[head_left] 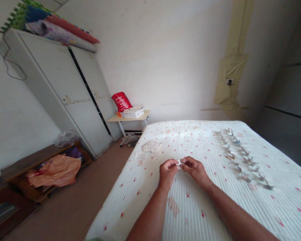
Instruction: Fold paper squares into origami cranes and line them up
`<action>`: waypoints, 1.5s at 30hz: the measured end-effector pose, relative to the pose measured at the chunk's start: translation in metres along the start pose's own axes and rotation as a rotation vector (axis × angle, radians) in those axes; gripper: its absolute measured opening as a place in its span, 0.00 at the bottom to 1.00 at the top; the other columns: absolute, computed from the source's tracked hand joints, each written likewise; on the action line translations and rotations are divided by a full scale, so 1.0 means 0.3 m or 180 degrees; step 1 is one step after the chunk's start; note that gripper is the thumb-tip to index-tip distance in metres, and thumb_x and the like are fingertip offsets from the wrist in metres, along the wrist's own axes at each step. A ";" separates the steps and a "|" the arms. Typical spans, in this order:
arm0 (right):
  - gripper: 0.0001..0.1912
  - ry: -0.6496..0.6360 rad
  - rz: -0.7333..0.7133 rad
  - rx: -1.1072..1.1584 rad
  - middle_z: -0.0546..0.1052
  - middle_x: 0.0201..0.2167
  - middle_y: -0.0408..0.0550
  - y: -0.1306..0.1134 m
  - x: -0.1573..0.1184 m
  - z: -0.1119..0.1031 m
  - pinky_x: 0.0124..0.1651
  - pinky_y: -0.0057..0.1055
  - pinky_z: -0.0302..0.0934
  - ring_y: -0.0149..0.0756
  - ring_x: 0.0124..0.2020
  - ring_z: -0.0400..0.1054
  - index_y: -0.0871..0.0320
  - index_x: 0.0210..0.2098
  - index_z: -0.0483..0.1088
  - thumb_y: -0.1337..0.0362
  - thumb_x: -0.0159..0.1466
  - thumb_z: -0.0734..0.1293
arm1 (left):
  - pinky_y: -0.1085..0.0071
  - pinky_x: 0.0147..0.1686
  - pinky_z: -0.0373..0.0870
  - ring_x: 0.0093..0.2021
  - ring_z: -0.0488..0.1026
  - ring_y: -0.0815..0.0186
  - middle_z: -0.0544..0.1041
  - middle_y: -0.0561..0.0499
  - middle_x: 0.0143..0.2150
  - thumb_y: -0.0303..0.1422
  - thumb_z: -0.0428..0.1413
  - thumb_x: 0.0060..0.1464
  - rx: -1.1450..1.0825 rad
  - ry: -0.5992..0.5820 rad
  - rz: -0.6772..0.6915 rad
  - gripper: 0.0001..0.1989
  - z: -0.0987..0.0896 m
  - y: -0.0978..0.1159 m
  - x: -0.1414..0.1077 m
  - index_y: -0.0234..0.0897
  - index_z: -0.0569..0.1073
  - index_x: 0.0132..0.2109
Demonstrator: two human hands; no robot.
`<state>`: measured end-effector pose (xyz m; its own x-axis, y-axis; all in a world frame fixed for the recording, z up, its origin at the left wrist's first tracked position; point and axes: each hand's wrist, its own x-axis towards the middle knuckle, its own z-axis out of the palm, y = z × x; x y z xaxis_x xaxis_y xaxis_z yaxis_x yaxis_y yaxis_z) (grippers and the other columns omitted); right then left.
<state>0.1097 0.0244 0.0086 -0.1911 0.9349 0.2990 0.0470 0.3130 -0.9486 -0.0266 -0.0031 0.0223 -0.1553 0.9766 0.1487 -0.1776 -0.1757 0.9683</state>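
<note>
Two hands [182, 169] on one paper scrap [179, 162]

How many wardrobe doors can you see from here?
2: the near door at left, and the far door beside it, toward the small table. None looks hidden.

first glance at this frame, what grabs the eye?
Both hands meet at centre over the bed: the left hand and right hand pinch a small white paper piece between their fingertips. To the right on the bed lie rows of small folded paper figures, with a loose paper stack ahead on the left. A red bag stands out on the side table by the wall.
</note>
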 end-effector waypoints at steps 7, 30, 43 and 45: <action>0.12 -0.0046 0.0043 0.0185 0.68 0.23 0.41 -0.018 -0.005 0.002 0.29 0.28 0.56 0.29 0.25 0.60 0.57 0.28 0.67 0.56 0.50 0.69 | 0.73 0.33 0.65 0.28 0.70 0.68 0.75 0.52 0.25 0.29 0.61 0.35 -0.0051 0.0067 -0.0038 0.08 0.001 -0.003 0.000 0.32 0.73 0.27; 0.09 -0.0061 0.0113 0.0381 0.65 0.19 0.38 -0.022 -0.003 0.000 0.26 0.26 0.54 0.27 0.21 0.59 0.58 0.26 0.65 0.59 0.51 0.67 | 0.74 0.30 0.67 0.28 0.70 0.69 0.76 0.51 0.27 0.28 0.58 0.38 0.0129 -0.0125 0.0120 0.10 -0.004 -0.017 0.001 0.32 0.77 0.33; 0.11 -0.0127 0.0084 0.0232 0.70 0.26 0.42 -0.020 -0.007 0.004 0.32 0.27 0.58 0.30 0.27 0.63 0.58 0.32 0.68 0.62 0.50 0.67 | 0.71 0.33 0.69 0.31 0.72 0.65 0.78 0.46 0.31 0.28 0.57 0.39 0.0260 0.0007 -0.0036 0.13 0.002 -0.006 0.002 0.30 0.77 0.36; 0.10 -0.0158 -0.0011 0.0062 0.70 0.26 0.42 -0.007 -0.005 0.002 0.32 0.27 0.58 0.30 0.28 0.63 0.58 0.32 0.68 0.61 0.51 0.67 | 0.71 0.33 0.69 0.30 0.72 0.65 0.78 0.46 0.30 0.28 0.57 0.39 0.0179 0.0032 -0.0097 0.13 0.005 -0.003 0.002 0.29 0.77 0.36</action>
<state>0.1093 0.0223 0.0102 -0.2398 0.9242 0.2972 0.0272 0.3125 -0.9495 -0.0251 -0.0021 0.0218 -0.1606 0.9800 0.1172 -0.1275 -0.1384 0.9821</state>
